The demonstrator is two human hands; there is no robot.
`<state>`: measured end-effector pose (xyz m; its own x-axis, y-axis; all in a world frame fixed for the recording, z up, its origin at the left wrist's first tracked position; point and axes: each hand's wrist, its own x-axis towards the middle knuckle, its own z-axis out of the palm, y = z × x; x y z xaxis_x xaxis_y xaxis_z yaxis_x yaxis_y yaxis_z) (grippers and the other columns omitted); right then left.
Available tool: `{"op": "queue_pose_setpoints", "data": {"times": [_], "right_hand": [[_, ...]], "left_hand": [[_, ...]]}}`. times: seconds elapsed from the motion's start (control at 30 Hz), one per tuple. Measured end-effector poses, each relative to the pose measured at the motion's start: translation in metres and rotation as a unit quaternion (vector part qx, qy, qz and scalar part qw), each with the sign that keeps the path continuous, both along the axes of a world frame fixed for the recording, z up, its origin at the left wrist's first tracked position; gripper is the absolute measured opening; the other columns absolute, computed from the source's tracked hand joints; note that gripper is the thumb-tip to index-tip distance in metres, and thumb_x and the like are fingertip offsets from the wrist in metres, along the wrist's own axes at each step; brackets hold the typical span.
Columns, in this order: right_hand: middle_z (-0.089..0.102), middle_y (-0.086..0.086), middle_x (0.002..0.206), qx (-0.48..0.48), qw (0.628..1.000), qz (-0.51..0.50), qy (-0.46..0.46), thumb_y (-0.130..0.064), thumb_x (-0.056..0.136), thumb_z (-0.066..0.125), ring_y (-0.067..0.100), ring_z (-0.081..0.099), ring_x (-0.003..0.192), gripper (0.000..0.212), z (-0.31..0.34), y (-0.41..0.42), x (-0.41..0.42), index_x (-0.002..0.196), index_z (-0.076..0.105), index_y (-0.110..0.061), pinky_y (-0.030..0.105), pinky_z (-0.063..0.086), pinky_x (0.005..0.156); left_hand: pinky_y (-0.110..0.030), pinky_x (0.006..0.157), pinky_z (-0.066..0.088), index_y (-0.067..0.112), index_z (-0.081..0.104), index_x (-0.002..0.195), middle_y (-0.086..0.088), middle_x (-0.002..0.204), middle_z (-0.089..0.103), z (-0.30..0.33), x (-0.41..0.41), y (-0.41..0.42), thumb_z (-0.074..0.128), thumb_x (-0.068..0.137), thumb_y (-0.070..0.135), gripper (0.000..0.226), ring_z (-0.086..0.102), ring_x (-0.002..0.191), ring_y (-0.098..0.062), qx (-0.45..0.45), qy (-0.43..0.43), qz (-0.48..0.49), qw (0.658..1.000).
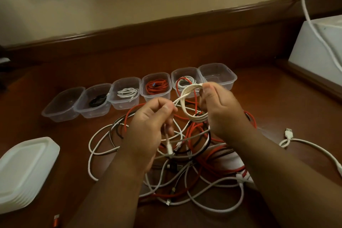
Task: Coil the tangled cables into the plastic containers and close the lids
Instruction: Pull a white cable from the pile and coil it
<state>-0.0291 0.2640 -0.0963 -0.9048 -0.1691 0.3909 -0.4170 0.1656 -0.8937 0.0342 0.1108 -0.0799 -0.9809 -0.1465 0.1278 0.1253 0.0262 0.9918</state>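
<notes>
My right hand [220, 109] holds a coil of white cable [187, 102] in several loops above the pile. My left hand [153, 122] pinches the loose tail of that same white cable, and its plug end hangs below my fingers. Under both hands lies a tangle of red, white and black cables [194, 168] on the wooden table. Behind it stands a row of clear plastic containers [218, 74], all without lids. Some hold coils: a black one [98, 100], a white one [128, 92], a red one [157, 86], and a red and white one [182, 82].
A stack of white lids [24, 170] sits at the front left. A white box [320, 42] stands at the right with a white cord running up to the wall. A loose white USB cable [288, 133] lies at the right. An orange plug [56, 222] lies at the bottom edge.
</notes>
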Motion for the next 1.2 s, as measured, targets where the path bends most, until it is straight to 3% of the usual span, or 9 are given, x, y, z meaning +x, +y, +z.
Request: {"op": "queue_pose_setpoints", "data": {"times": [0.07,0.17,0.27,0.37,0.47,0.6,0.83,1.1,1.2], "right_hand": [[0.039,-0.008,0.056,-0.137,0.983,0.063,-0.101,-0.028,0.107,0.032,0.008,0.032,0.047,0.037,0.005,-0.001,0.004,0.074,0.045,-0.017,0.024,0.028,0.044],[0.035,-0.004,0.055,-0.26,0.943,0.118,-0.169,-0.031,0.107,0.033,0.014,0.027,0.047,0.037,0.008,-0.006,0.011,0.075,0.044,-0.016,0.03,0.022,0.047],[0.036,0.0,0.058,-0.283,0.938,0.115,-0.163,-0.036,0.106,0.034,0.019,0.029,0.048,0.039,0.007,-0.01,0.016,0.074,0.046,-0.017,0.031,0.026,0.046],[0.045,0.0,0.065,-0.203,0.976,0.042,-0.07,-0.043,0.099,0.036,0.021,0.039,0.056,0.037,0.001,-0.012,0.018,0.076,0.052,-0.019,0.035,0.036,0.051],[0.045,-0.009,0.063,-0.119,0.991,-0.027,0.053,-0.037,0.101,0.031,0.006,0.04,0.054,0.031,-0.002,-0.014,0.019,0.078,0.048,-0.025,0.025,0.037,0.05],[0.048,-0.012,0.067,-0.067,0.989,-0.056,0.116,-0.033,0.104,0.029,0.005,0.043,0.053,0.027,-0.006,-0.015,0.017,0.082,0.045,-0.029,0.017,0.035,0.047],[0.049,-0.006,0.065,0.021,0.995,-0.04,0.089,-0.031,0.106,0.031,0.007,0.047,0.057,0.03,-0.011,-0.014,0.007,0.082,0.048,-0.03,0.021,0.038,0.051],[0.057,0.006,0.071,0.069,0.996,0.029,0.038,-0.027,0.105,0.037,0.02,0.051,0.065,0.03,-0.008,-0.011,0.005,0.087,0.056,-0.012,0.032,0.039,0.057],[0.058,0.007,0.073,0.063,0.997,0.019,0.037,-0.028,0.105,0.039,0.018,0.052,0.067,0.032,-0.008,-0.01,0.005,0.087,0.057,-0.009,0.029,0.04,0.057]], "left_hand": [[-0.026,0.058,0.052,0.027,0.073,0.079,-0.01,0.075,0.059,-0.001,0.0,-0.001,0.06,0.084,0.039,0.018,0.056,0.066,-0.021,-0.065,0.05,0.029,0.996],[-0.036,0.088,0.056,0.029,0.078,0.082,-0.007,0.093,0.072,0.0,0.002,-0.003,0.072,0.068,0.047,0.024,0.067,0.091,-0.024,-0.067,0.055,0.044,0.995],[-0.029,0.075,0.053,0.02,0.078,0.069,-0.003,0.076,0.072,0.001,0.002,0.004,0.077,0.057,0.036,0.02,0.065,0.072,-0.014,0.079,-0.004,0.014,0.997],[-0.018,0.06,0.053,0.016,0.078,0.067,-0.005,0.078,0.075,-0.001,0.006,0.016,0.07,0.067,0.024,0.011,0.07,0.07,-0.01,0.177,-0.034,0.006,0.984],[-0.021,0.067,0.058,0.013,0.08,0.076,-0.009,0.088,0.077,-0.003,0.008,0.025,0.066,0.074,0.025,0.019,0.073,0.08,-0.015,0.222,-0.039,0.023,0.974],[-0.026,0.076,0.061,0.009,0.078,0.083,-0.013,0.092,0.076,-0.003,0.011,0.033,0.069,0.067,0.016,0.02,0.074,0.086,-0.019,0.26,-0.054,0.03,0.964],[-0.03,0.075,0.056,0.015,0.065,0.109,-0.006,0.09,0.075,-0.003,0.011,0.029,0.065,0.071,0.013,0.037,0.073,0.079,-0.015,0.318,-0.084,0.004,0.944],[-0.045,0.102,0.041,0.018,0.063,0.111,0.001,0.077,0.067,-0.008,0.004,0.017,0.057,0.083,0.013,0.029,0.068,0.077,-0.014,0.427,-0.087,-0.062,0.898],[-0.045,0.098,0.045,0.015,0.06,0.123,0.0,0.077,0.061,-0.01,0.0,0.014,0.054,0.085,0.013,0.038,0.064,0.079,-0.014,0.394,-0.075,-0.067,0.913]]}}
